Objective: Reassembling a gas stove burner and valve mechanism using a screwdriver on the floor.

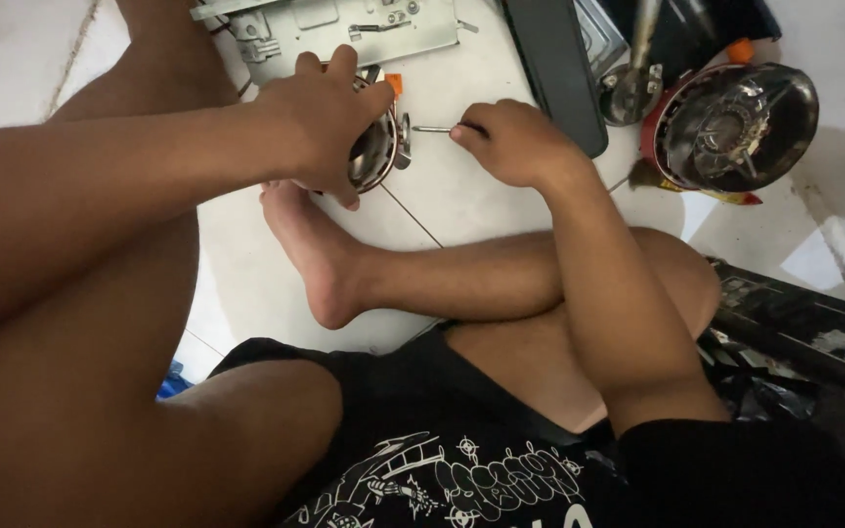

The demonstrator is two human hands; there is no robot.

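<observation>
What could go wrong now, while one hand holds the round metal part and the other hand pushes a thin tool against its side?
1. The thin metal screwdriver in the right hand points toward the left hand; a slip might jab it.
2. The round shiny metal burner part stands on edge on the white tiled floor, so it may roll.
3. The bare foot lies just beneath and could get hit.
</observation>
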